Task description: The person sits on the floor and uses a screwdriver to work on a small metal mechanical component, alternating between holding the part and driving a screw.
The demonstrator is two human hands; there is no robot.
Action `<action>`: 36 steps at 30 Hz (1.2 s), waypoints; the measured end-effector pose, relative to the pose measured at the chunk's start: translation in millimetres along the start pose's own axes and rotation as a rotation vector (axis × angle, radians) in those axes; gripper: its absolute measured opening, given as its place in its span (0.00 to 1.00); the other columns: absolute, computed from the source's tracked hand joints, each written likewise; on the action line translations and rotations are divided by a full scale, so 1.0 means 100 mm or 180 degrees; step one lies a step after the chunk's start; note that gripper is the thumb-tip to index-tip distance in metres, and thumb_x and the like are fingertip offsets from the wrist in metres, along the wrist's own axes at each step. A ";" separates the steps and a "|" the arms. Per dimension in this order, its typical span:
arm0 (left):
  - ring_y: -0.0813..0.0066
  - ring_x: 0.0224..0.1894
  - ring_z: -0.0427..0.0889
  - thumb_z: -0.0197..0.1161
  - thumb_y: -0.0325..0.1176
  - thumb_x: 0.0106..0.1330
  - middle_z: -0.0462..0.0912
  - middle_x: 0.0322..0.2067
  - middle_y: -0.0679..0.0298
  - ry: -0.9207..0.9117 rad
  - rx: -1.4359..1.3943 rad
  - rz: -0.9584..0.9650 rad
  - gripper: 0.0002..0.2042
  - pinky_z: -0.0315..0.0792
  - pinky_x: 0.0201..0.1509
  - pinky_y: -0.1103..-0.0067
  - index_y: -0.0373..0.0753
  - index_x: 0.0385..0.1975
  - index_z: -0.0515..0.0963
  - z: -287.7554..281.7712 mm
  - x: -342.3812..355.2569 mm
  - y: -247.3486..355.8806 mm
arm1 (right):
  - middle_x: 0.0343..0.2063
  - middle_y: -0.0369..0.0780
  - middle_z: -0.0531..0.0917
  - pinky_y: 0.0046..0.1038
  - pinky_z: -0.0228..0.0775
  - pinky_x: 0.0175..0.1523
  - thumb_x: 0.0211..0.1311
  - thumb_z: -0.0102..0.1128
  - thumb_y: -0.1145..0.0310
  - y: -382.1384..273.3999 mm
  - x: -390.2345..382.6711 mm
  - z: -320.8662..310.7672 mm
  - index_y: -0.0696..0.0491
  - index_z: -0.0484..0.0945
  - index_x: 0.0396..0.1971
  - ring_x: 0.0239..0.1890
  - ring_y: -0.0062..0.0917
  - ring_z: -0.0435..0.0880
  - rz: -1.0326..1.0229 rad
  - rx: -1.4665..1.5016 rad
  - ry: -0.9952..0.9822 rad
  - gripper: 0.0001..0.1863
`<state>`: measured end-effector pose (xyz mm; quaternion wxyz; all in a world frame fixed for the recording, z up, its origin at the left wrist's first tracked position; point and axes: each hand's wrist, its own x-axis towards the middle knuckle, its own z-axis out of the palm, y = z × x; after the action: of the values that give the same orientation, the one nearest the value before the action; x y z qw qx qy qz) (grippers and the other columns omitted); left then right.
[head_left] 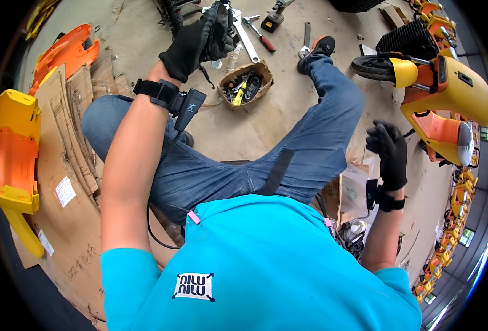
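Toward the concrete floor's (249,132) far edge, the black-gloved left hand (200,44) curls by a black metal frame (171,16), hold unclear; the black-gloved right hand (388,154) looks half-open, empty. Long silver wrench (246,39) out, work seems unfinished.

L hand (200,44), grip unclear, blk assy (172,15) cut off

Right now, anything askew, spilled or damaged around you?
The cardboard at left looks damaged: its edges are ragged. Also untidy: a red-handled tool and an adjustable wrench lie loose on the floor, outside the brown box.
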<state>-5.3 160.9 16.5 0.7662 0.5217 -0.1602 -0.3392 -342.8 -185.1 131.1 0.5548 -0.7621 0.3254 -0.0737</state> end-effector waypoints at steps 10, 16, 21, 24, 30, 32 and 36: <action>0.59 0.44 0.85 0.47 0.47 0.77 0.81 0.44 0.49 0.0377 0.0158 -0.0365 0.22 0.81 0.49 0.67 0.32 0.56 0.70 -0.06 -0.02 -0.06 | 0.37 0.43 0.85 0.26 0.80 0.40 0.72 0.51 0.66 -0.06 1.82 1.91 0.58 0.75 0.49 0.37 0.26 0.86 0.0444 0.0987 -0.1674 0.14; 0.67 0.39 0.85 0.49 0.53 0.75 0.83 0.41 0.54 0.0576 0.0530 -0.0631 0.26 0.79 0.46 0.75 0.31 0.52 0.74 0.02 0.25 -0.06 | 0.31 0.44 0.85 0.36 0.77 0.41 0.53 0.64 0.57 1.88 3.09 2.83 0.47 0.82 0.36 0.37 0.38 0.85 -0.1536 -0.2443 -0.2415 0.13; 0.70 0.40 0.84 0.47 0.54 0.75 0.82 0.42 0.56 0.1154 -0.0032 -0.0776 0.28 0.78 0.47 0.76 0.32 0.55 0.73 0.07 0.09 0.03 | 0.38 0.50 0.86 0.36 0.76 0.48 0.57 0.60 0.56 1.91 2.80 3.65 0.58 0.85 0.37 0.44 0.42 0.85 0.0910 -0.2530 -0.1434 0.20; 0.70 0.42 0.84 0.43 0.53 0.77 0.83 0.44 0.56 0.1408 0.0104 -0.0890 0.28 0.78 0.50 0.76 0.32 0.57 0.72 0.04 0.06 0.07 | 0.38 0.53 0.85 0.38 0.77 0.46 0.57 0.60 0.60 2.14 2.90 3.86 0.59 0.85 0.35 0.44 0.43 0.86 0.1129 -0.2663 -0.1220 0.17; 0.67 0.46 0.84 0.40 0.49 0.79 0.82 0.47 0.52 0.1722 0.0277 -0.0945 0.26 0.78 0.53 0.74 0.30 0.59 0.70 -0.08 0.05 0.06 | 0.32 0.49 0.86 0.39 0.77 0.40 0.54 0.61 0.61 2.46 3.01 3.79 0.53 0.86 0.31 0.36 0.41 0.86 0.0729 -0.2854 -0.1362 0.12; 0.66 0.47 0.84 0.39 0.47 0.80 0.81 0.49 0.51 0.1462 0.0778 -0.0567 0.25 0.78 0.54 0.73 0.30 0.60 0.68 -0.10 -0.01 0.00 | 0.28 0.46 0.85 0.40 0.76 0.36 0.54 0.59 0.64 2.51 2.96 3.48 0.49 0.85 0.28 0.31 0.41 0.85 -0.1572 -0.3836 -0.2125 0.09; 0.66 0.47 0.84 0.38 0.46 0.80 0.81 0.49 0.51 0.1407 0.0609 -0.0449 0.25 0.78 0.54 0.72 0.30 0.61 0.68 -0.08 -0.06 -0.02 | 0.23 0.31 0.80 0.15 0.68 0.29 0.61 0.65 0.67 1.77 2.70 3.09 0.53 0.81 0.32 0.23 0.12 0.75 0.1701 0.0206 -0.1817 0.06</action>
<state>-5.7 169.9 12.5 0.7042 0.6633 0.0167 -0.2527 -59.7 -125.0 -209.8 0.6465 -0.6225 0.3425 0.2781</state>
